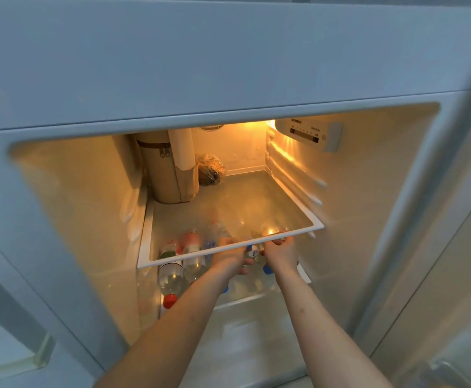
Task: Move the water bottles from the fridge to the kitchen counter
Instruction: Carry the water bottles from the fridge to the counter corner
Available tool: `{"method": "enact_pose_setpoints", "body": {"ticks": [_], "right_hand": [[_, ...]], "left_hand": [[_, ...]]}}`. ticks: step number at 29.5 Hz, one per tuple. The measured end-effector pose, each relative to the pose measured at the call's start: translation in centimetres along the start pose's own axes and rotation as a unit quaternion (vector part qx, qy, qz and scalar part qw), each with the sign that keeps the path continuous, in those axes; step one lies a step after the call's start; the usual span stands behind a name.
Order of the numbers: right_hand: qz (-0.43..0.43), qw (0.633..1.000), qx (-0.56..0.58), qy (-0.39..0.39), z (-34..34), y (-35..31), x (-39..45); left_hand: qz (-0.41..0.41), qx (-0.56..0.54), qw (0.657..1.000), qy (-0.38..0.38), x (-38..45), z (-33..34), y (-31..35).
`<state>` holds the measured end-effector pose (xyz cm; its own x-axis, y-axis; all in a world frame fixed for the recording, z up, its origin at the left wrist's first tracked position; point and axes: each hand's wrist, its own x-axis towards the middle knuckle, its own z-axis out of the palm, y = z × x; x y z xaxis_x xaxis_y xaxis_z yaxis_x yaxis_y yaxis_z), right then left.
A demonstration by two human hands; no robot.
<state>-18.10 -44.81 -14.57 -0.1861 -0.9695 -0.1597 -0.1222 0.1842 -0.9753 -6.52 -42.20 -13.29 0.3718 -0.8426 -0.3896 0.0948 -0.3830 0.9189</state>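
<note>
- Clear plastic water bottles (172, 271) lie on their sides in a row on the lower shelf (245, 299) of the open, lit white fridge (368, 191), caps toward the near edge; one at the left has a red cap (169, 301), another at the right a blue cap (268, 270).
- Both bare arms reach in under the white-framed glass shelf (230, 254) that sits above the bottles.
- The left hand (230, 257) has its fingers curled over the near frame of that glass shelf; what its lower fingers touch cannot be told.
- The right hand (282, 252), just beside it, also curls its fingers round the same frame edge.
- On the glass shelf, far left, stands a tall tan zippered cylindrical bag (162, 169) with a white tube (182, 147) against it; a clear bag of dark food (210, 170) lies beside it by the back wall.
- A white control panel (305, 133) is fixed at the upper right of the interior, next to the warm lamp.
- Moulded shelf rails (298, 175) line the right inner wall.
</note>
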Motion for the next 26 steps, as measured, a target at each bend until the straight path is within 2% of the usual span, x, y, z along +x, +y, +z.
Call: {"method": "enact_pose_setpoints", "body": {"ticks": [4, 9, 17, 26], "right_hand": [[0.006, 1.0, -0.004, -0.007, 0.3, -0.4, 0.5], [0.004, 0.998, 0.013, -0.062, 0.4, -1.2, -0.1], [0.013, 0.997, 0.022, -0.076, -0.6, -0.3, -1.8], [-0.052, 0.997, 0.021, -0.059, -3.1, 0.6, -6.4]], "left_hand": [[0.019, -0.021, 1.0, 0.011, 0.2, 0.1, 0.0], [0.03, -0.059, 0.998, -0.005, -0.7, -0.3, 0.0], [0.055, -0.118, 0.991, -0.031, -4.1, -1.7, -1.6], [0.117, -0.072, 0.991, 0.0, -9.0, -3.8, -4.2]]}}
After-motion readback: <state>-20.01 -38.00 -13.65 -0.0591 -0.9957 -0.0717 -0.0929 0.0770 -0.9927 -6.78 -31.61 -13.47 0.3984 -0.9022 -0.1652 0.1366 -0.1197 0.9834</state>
